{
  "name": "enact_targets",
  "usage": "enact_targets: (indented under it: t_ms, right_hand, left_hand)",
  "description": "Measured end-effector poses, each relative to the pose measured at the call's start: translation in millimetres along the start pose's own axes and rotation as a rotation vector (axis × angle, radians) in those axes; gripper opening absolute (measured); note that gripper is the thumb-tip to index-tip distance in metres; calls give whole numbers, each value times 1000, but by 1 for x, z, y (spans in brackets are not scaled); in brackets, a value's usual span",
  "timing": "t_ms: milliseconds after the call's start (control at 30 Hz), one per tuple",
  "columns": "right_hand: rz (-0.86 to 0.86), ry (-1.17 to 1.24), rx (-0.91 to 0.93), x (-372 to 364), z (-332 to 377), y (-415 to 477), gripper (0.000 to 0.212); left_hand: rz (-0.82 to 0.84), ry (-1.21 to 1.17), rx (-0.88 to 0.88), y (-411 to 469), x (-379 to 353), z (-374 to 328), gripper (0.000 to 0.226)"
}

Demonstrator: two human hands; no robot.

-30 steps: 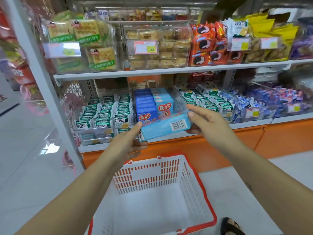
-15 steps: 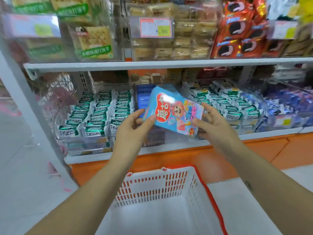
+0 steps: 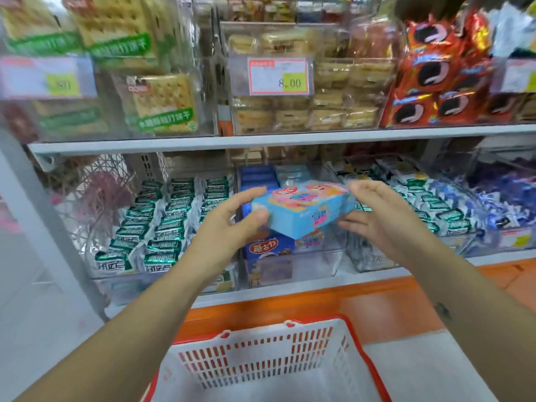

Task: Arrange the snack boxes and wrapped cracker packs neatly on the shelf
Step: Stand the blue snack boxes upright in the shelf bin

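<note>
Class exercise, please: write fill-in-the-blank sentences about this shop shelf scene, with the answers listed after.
The snack box held between the left hand and the right hand is light ____.
The price tag on the upper shelf reads ____.
The white basket below the hands has a ____ rim.
Answers: blue; 8.00; red.
</note>
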State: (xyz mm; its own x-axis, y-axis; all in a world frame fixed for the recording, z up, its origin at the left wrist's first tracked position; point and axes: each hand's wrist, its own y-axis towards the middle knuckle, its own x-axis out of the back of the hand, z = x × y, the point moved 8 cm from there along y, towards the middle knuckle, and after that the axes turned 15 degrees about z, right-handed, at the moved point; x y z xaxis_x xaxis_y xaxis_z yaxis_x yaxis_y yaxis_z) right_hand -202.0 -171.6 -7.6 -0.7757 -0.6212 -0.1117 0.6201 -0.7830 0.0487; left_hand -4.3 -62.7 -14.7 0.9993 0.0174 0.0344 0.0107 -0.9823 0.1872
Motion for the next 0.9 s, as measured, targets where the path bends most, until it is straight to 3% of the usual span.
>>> enact_targets:
  t_ms: [200, 367, 533, 633, 800, 900]
  right_hand:
    - [-22, -75, 64, -7, 6, -17, 17]
    - [-5, -73, 87, -12, -1, -39, 13]
    - [-10, -210, 75, -15, 2, -58, 11]
    - [12, -525, 168, -28, 22, -72, 15]
    - [212, -1127, 340, -76, 38, -93, 55]
    - [204, -1388, 491, -89, 39, -99, 66]
  left_hand:
    - [-73, -53, 4, -13, 0, -3, 17]
    - [-80, -90, 74, -36, -3, 1, 53]
    - [-56, -82, 160, -55, -13, -2, 51]
    - [-48, -112, 199, -60, -23, -11, 43]
    - [-104, -237, 240, -60, -36, -13, 38]
    - [-137, -333, 260, -53, -46, -10, 35]
